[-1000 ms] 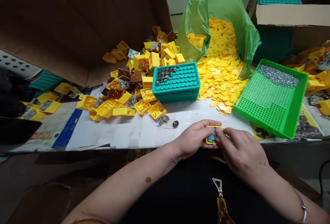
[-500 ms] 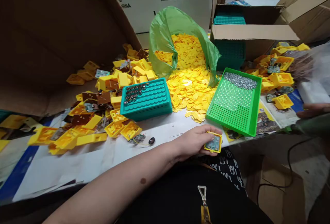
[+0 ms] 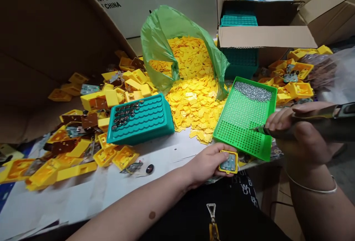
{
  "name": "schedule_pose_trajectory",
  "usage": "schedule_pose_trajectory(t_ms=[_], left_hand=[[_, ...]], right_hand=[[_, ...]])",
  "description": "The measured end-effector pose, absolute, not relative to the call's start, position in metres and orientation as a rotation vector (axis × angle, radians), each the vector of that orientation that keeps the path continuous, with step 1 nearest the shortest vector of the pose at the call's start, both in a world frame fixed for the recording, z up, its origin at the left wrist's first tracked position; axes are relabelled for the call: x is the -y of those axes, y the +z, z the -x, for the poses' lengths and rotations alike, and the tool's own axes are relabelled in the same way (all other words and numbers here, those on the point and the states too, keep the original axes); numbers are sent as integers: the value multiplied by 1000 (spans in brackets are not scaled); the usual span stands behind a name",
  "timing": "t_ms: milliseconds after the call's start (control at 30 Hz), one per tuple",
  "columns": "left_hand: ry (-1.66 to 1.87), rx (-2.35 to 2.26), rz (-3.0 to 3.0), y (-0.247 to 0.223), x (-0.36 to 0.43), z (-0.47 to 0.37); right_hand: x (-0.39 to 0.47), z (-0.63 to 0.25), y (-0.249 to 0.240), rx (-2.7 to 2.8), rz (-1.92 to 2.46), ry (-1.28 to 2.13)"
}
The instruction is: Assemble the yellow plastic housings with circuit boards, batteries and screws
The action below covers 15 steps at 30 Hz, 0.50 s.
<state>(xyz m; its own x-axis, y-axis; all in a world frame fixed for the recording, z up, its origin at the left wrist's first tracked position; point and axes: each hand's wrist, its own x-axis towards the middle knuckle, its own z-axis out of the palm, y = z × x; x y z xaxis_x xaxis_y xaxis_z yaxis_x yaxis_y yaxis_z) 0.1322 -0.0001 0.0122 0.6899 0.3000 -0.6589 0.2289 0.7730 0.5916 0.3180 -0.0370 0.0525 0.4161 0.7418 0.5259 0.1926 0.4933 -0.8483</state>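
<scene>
My left hand (image 3: 209, 163) is closed on a small yellow plastic housing (image 3: 229, 162), thumb on top, near the table's front edge. A grey-green circuit board shows inside the housing. My right hand (image 3: 301, 133) wraps round a dark electric screwdriver (image 3: 327, 122), held nearly level with its bit pointing left. The bit's tip appears over the perforated part of the green tray (image 3: 222, 122). A heap of small silver screws (image 3: 252, 91) lies at that tray's far end.
A green bag (image 3: 158, 41) spills flat yellow pieces (image 3: 191, 104) mid-table. Left of them stands a teal tray (image 3: 149, 119) with dark round parts in its near-left slots. Yellow housings with wires (image 3: 72, 156) pile up at left. A cardboard box (image 3: 266, 37) holds more teal trays.
My right hand has come in from the right edge with the screwdriver, over the green tray. My left hand keeps the yellow housing. The view has shifted somewhat to the right.
</scene>
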Motion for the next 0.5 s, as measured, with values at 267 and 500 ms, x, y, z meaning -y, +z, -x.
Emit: schedule_pose_trajectory(t_ms=[267, 500], left_hand=[[16, -810, -669, 10, -3, -131], [-16, -807, -676, 12, -6, -131]], right_hand=[[24, -324, 45, 1108, 1011, 422], [22, -324, 43, 1132, 973, 487]])
